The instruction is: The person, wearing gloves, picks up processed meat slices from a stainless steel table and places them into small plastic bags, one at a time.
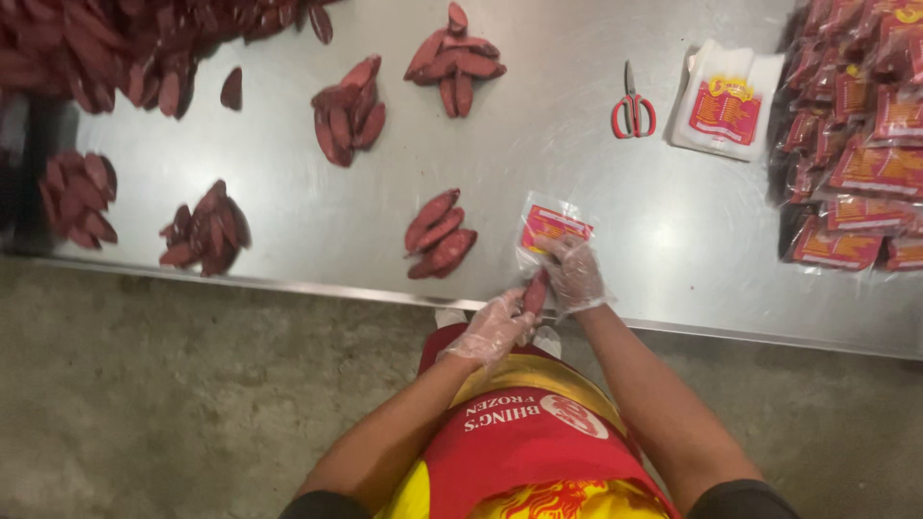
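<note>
Gripping: left hand (492,327) fingers clench sausage (535,291); right hand (575,274) pinches bag (548,229).
Edge: both hands at counter (673,332) rim (bare steel beyond).

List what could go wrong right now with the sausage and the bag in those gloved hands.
1. The left hand and right hand work the red sausage into the clear printed bag right at the steel table's near edge; a slip could drop it onto the floor.
2. The loose plastic gloves might snag in the bag mouth.
3. The sausage pile beside the hands lies close to that edge and could be nudged off.
</note>
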